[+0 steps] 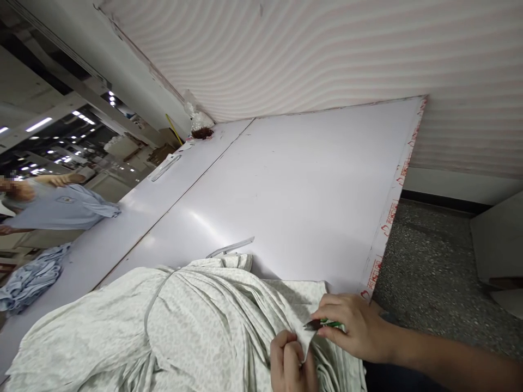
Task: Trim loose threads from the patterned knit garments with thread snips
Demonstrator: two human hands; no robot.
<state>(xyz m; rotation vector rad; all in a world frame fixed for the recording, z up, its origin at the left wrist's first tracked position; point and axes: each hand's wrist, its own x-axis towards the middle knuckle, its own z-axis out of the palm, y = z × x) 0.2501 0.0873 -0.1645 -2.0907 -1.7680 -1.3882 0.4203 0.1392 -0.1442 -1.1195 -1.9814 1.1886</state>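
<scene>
- The left hand (pixel 292 363) pinches an edge of the patterned cloth (pixel 200 310), bunched on the near worktop (pixel 310 185); the right hand's (pixel 357 325) fingers close round the green-handled snips (pixel 312 325).
- Best hold that edge taut, blades clear of the left fingertips.
- Count: one snips, one patterned bundle, one blue heap (pixel 36 275), two loose strips (pixel 232 247).

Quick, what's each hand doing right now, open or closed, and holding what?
Left hand: closed, pinching a bit of the pale patterned cloth.
Right hand: closed, holding the green-handled snips.
</scene>
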